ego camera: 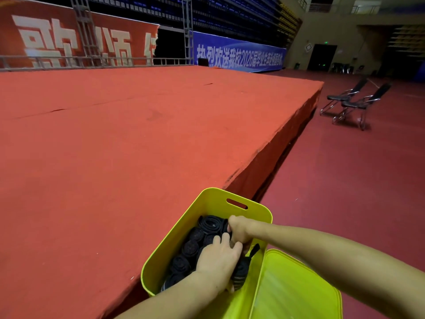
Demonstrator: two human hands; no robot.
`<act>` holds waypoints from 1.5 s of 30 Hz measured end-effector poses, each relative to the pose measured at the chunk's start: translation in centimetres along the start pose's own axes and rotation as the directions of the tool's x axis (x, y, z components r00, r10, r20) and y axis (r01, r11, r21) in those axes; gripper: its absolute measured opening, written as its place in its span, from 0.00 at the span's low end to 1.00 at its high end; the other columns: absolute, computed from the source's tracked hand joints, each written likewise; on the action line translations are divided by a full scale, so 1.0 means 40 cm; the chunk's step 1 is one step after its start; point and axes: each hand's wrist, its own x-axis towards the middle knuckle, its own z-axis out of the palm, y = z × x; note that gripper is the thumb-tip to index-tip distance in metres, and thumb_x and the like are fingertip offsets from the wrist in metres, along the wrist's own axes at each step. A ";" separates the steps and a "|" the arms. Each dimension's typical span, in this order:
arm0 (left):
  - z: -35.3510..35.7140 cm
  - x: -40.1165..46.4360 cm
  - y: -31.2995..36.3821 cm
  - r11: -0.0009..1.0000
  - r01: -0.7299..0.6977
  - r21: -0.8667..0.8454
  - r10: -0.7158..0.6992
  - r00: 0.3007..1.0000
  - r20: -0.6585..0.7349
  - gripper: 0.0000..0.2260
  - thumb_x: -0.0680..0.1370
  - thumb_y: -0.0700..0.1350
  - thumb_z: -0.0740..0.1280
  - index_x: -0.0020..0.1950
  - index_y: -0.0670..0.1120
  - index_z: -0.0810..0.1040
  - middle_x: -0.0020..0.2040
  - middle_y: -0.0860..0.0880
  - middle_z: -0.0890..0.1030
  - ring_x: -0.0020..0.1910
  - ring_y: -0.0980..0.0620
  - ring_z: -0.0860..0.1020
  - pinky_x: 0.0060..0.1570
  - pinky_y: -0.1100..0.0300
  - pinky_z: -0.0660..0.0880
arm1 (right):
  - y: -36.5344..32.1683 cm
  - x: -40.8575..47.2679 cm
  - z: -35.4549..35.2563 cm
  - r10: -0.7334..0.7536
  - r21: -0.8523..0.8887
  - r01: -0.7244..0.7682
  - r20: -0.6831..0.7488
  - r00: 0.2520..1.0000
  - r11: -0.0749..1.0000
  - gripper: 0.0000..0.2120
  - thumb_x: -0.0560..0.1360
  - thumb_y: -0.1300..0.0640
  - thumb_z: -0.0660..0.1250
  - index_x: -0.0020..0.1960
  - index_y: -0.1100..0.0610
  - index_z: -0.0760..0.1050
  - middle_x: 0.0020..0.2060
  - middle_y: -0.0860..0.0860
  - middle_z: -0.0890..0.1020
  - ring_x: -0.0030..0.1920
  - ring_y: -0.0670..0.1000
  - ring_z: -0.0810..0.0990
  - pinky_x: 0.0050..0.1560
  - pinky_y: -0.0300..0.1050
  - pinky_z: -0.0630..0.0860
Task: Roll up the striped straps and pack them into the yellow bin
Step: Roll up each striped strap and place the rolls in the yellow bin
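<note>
Head view: both hands down inside the yellow bin (177,236).
Left hand (218,261): fingers curled, pressing on the rolled dark straps (190,248).
Right hand (239,229): fingers clenched, pinching a strap roll (212,223).
Surface: bin at the corner of a red-carpeted stage (138,134).
Room: dim hall, two folding chairs (354,102), blue banner (239,55).

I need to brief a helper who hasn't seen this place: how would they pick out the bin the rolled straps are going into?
Find the big red-carpeted stage; at its near corner stand two yellow bins. The right one is the yellow bin beside the stage edge, with dark rolled straps and both hands inside. Its neighbour, nearer the camera, shows no straps.
</note>
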 end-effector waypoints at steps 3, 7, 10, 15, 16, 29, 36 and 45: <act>0.013 0.015 -0.015 0.999 0.045 0.016 -0.045 0.999 -0.014 0.36 0.74 0.43 0.82 0.74 0.46 0.64 0.70 0.38 0.66 0.67 0.33 0.71 0.47 0.44 0.73 | 0.001 0.017 0.016 0.049 0.087 -0.048 -0.004 0.999 0.995 0.23 0.75 0.56 0.81 0.66 0.62 0.78 0.56 0.59 0.84 0.47 0.58 0.85 0.51 0.55 0.86; 0.022 0.028 -0.028 0.998 0.068 -0.010 -0.067 0.998 0.001 0.32 0.76 0.37 0.78 0.74 0.45 0.64 0.70 0.38 0.66 0.68 0.33 0.71 0.51 0.42 0.77 | 0.007 0.020 0.000 0.034 0.168 -0.041 0.047 0.998 0.985 0.13 0.78 0.55 0.79 0.55 0.59 0.78 0.44 0.57 0.83 0.32 0.55 0.83 0.29 0.46 0.83; 0.024 0.035 -0.038 0.999 0.051 -0.017 -0.051 0.998 0.038 0.38 0.73 0.41 0.81 0.76 0.44 0.63 0.70 0.39 0.67 0.69 0.33 0.71 0.56 0.40 0.77 | 0.033 0.025 -0.019 -0.041 0.208 0.015 0.119 0.992 0.978 0.10 0.81 0.56 0.72 0.42 0.56 0.78 0.37 0.56 0.82 0.37 0.56 0.83 0.36 0.46 0.82; 0.033 0.052 -0.059 0.999 0.049 0.018 -0.049 0.998 0.032 0.36 0.74 0.41 0.80 0.78 0.47 0.66 0.69 0.40 0.70 0.69 0.36 0.72 0.62 0.42 0.74 | 0.058 0.024 -0.022 -0.013 0.351 -0.049 0.173 0.985 0.935 0.14 0.80 0.65 0.74 0.60 0.57 0.71 0.41 0.59 0.85 0.34 0.55 0.87 0.41 0.47 0.86; 0.040 0.054 -0.061 0.998 0.062 0.030 -0.062 0.998 0.006 0.35 0.75 0.39 0.79 0.78 0.48 0.66 0.69 0.41 0.71 0.69 0.36 0.72 0.63 0.43 0.74 | 0.054 0.028 -0.020 -0.003 0.351 -0.055 0.161 0.987 0.935 0.17 0.80 0.64 0.75 0.62 0.57 0.70 0.39 0.58 0.85 0.33 0.53 0.87 0.40 0.46 0.86; 0.036 0.050 -0.088 0.992 0.118 -0.041 -0.120 0.992 -0.042 0.40 0.70 0.63 0.80 0.74 0.51 0.64 0.69 0.43 0.71 0.68 0.39 0.72 0.64 0.43 0.72 | 0.034 0.021 -0.016 -0.085 0.201 0.066 0.089 0.992 0.977 0.17 0.78 0.60 0.77 0.62 0.60 0.74 0.56 0.66 0.87 0.37 0.57 0.87 0.35 0.47 0.84; 0.041 0.054 -0.106 0.987 0.153 -0.055 -0.154 0.988 -0.011 0.37 0.71 0.63 0.79 0.75 0.55 0.68 0.70 0.44 0.69 0.70 0.40 0.71 0.66 0.44 0.73 | 0.044 -0.005 -0.029 -0.118 0.215 0.074 0.198 0.973 0.974 0.34 0.74 0.62 0.81 0.69 0.51 0.62 0.63 0.62 0.80 0.38 0.57 0.85 0.39 0.50 0.86; 0.048 0.067 -0.120 0.981 0.178 -0.084 -0.181 0.983 -0.027 0.45 0.72 0.63 0.80 0.83 0.58 0.61 0.72 0.44 0.70 0.72 0.40 0.70 0.69 0.45 0.74 | 0.033 -0.033 -0.011 -0.239 -0.181 0.262 0.143 0.961 0.948 0.45 0.64 0.50 0.89 0.70 0.51 0.63 0.62 0.57 0.79 0.62 0.60 0.78 0.63 0.60 0.80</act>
